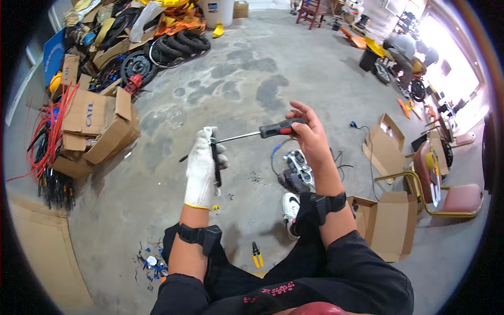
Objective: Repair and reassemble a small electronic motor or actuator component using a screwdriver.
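My left hand (202,163), in a white knit glove, grips a narrow black part with a silver fitting (214,157) at its upper end. My bare right hand (310,136) holds a screwdriver (275,127) by its black and red handle. The screwdriver's shaft reaches across to the silver fitting, and its tip is too small to make out clearly. A silver and black mechanical assembly (298,168) with cables lies on the floor below my right hand. Yellow-handled pliers (257,258) lie between my legs.
Cardboard boxes (94,115), red cables (37,142) and tires (181,44) are piled left. Open boxes (391,220) and a pink chair (461,199) are right. A person (404,58) is among parts at the back right. Small scraps (152,265) lie bottom left.
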`<state>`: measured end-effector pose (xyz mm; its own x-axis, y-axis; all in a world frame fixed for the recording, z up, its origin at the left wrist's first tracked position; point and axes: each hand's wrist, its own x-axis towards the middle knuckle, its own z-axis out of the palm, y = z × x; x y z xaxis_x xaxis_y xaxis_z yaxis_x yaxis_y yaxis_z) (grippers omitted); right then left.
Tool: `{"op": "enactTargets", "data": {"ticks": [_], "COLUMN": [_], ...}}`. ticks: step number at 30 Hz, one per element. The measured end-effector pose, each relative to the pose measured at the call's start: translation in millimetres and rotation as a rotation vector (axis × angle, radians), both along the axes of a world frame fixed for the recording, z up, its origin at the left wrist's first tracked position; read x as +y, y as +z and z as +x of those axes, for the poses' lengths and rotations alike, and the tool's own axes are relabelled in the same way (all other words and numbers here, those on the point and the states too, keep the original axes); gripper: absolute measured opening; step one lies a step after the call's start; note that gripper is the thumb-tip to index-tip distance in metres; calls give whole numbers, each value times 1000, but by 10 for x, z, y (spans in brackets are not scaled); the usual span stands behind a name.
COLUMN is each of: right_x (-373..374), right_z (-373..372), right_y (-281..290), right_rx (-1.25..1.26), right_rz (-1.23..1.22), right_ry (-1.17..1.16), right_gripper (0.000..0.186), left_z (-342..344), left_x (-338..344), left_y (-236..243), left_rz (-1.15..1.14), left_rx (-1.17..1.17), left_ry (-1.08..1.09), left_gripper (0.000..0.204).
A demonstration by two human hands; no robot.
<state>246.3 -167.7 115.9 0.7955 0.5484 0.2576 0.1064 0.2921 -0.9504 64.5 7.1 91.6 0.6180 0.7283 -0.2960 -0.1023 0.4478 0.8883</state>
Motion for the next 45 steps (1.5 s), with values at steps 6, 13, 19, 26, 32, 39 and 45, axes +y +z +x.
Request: {"op": "enactTargets", "data": {"ticks": [6, 13, 19, 26, 32, 39, 45], "right_x": [-60, -136, -59, -149, -104, -121, -89], "right_z": [58, 1, 95, 42, 52, 41, 17], "right_y": [120, 109, 105, 118, 172, 137, 133], "right_rx": [221, 34, 126, -167, 185, 101, 174], "right_rz": [-540, -109, -713, -101, -655, -189, -324], "right_ry": [30, 61, 9, 88, 72, 72, 51], "right_gripper": [39, 39, 35, 40, 42, 41, 41], "left_z": [43, 23, 34, 21, 55, 61, 42], "left_x": [-12, -51, -122, -131, -69, -54, -75], "left_y": [-11, 64, 128, 100, 49, 28, 73], "left_rz": [-23, -76, -24, -43, -103, -65, -60], "left_rx": [75, 45, 115, 52, 62, 88, 84], "left_ry": [-64, -29, -56, -10, -61, -58, -59], "left_gripper": [55, 52, 56, 56, 54, 56, 56]}}
